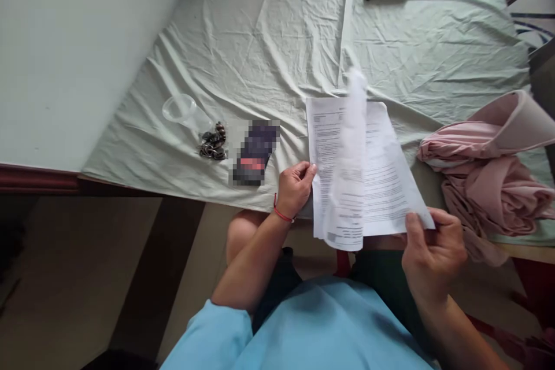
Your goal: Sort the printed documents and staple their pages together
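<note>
The left hand pinches the papers at their left edge, the right hand their lower right corner; left of the papers lies a phone, right, pink cloth.

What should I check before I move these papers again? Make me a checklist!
1. Left hand pinching the papers' left edge: ok.
2. Right hand holding their lower right corner: ok.
3. Middle sheet lying flat: not ok, it's curled up and blurry.
4. Clear plastic cup apart from the papers: ok.
5. Small print sharp enough to read: cannot tell its words, too small and blurred here.
</note>
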